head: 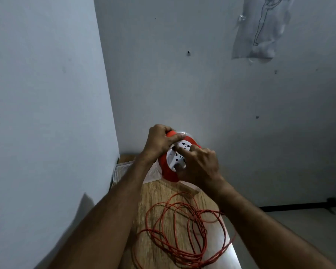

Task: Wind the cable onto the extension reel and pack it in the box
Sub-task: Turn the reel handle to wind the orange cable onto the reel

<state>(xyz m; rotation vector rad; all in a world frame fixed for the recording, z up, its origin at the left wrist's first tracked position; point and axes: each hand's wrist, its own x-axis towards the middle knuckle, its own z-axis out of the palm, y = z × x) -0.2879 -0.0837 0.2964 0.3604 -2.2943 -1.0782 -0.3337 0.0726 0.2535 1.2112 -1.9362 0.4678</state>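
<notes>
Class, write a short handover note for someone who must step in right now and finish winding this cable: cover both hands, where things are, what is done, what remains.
Left hand: grips the upper rim of the orange reel, held up above the table.
Right hand: fingers curled on the reel's white socket face, apparently to turn it.
Cable: mostly loose, in tangled loops on the table.
Clear box: at the table's far end, partly behind the reel.
Done: reel picked up.
Left: wind the cable, put the reel in the box.

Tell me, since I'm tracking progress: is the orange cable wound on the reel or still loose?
Still loose: the cable lies spread in loops on the wooden table, while both hands hold the reel above.
</notes>
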